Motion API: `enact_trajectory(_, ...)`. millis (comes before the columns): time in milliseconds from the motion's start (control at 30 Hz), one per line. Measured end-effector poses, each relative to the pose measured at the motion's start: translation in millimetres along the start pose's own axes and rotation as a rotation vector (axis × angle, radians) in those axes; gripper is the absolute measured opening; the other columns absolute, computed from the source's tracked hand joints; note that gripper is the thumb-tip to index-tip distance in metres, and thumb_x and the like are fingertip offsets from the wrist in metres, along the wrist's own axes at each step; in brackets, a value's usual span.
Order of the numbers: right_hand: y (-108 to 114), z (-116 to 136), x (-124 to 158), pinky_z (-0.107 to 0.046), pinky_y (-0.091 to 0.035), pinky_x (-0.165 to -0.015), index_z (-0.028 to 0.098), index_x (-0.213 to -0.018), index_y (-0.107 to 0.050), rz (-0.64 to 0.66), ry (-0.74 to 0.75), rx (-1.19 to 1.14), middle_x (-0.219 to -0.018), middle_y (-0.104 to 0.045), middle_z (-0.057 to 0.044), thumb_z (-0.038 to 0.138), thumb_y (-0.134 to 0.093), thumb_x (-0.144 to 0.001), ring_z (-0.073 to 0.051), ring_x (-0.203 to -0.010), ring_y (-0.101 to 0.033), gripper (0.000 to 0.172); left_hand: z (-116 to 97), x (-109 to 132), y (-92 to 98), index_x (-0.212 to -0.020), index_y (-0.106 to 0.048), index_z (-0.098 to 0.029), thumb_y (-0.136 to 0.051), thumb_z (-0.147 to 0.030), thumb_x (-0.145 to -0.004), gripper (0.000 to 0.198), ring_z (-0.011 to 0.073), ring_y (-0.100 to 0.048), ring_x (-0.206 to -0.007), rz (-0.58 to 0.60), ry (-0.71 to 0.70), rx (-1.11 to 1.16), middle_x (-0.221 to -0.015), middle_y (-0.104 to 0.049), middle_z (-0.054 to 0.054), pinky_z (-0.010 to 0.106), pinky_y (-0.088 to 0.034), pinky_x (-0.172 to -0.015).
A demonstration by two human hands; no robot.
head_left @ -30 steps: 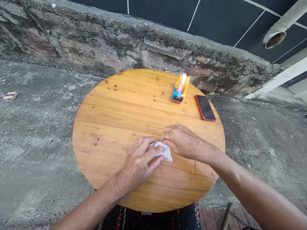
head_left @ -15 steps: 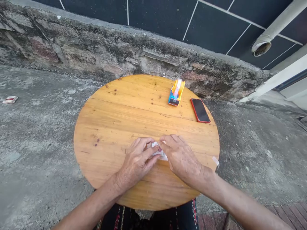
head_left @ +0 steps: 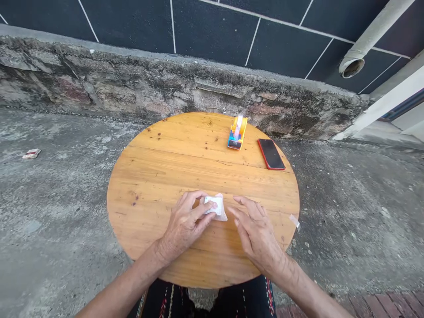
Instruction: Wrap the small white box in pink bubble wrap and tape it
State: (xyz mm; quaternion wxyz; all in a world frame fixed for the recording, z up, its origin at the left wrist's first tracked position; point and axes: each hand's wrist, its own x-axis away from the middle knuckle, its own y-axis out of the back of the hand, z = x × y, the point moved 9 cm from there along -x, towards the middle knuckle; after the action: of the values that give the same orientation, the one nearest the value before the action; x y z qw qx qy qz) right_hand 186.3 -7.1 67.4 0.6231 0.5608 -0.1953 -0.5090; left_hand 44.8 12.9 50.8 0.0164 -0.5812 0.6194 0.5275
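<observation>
A small white packet, boxy with paper spread out at its right side (head_left: 217, 212), lies on the round wooden table (head_left: 159, 168). My left hand (head_left: 188, 216) grips it, the thumb and fingers along its edges and one fingertip pressing on top. Just to the right, my right hand (head_left: 256, 229) hovers apart from the packet with its fingers spread and nothing in them. What is inside the paper is hidden.
A yellow and blue tape dispenser (head_left: 237, 132) stands near the table's far edge. Right of it lies a phone in a red case (head_left: 271, 153). A strip of clear tape (head_left: 294, 221) hangs at the right rim. A stone-based wall (head_left: 149, 84) runs behind.
My right hand has let go of the packet and moved to the right, its fingers opening. My left hand keeps hold of the packet. The camera view has shifted slightly.
</observation>
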Motion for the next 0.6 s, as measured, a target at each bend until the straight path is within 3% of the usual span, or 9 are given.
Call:
enact_trajectory(300,-16.0,-2.2,-35.1,-0.046,-0.043,-0.098,0.015,-0.125,-0.056,0.055,0.036,-0.07,-0.133,-0.05,-0.014,0.005,-0.04,-0.084,-0.026,-0.119,-0.047,0.046,-0.8,2.4,-0.5,-0.103,-0.064,-0.02,-0.061,-0.017,-0.086,0.017,0.0224,-0.053,-0.1,0.017,0.004,-0.004,-0.113,-0.054,0.01,0.04,-0.048,-0.083)
enact_trajectory(600,-28.6,11.4,-34.2,-0.048,-0.043,-0.089,0.017,-0.124,-0.058,0.097,0.128,0.164,-0.134,-0.05,-0.017,0.007,-0.046,-0.084,-0.032,-0.116,-0.048,0.043,1.2,-0.6,-1.2,-0.102,-0.064,-0.018,-0.061,-0.018,-0.087,0.015,0.023,-0.054,-0.099,0.022,0.022,0.028,-0.106,-0.059,0.01,0.041,-0.048,-0.084)
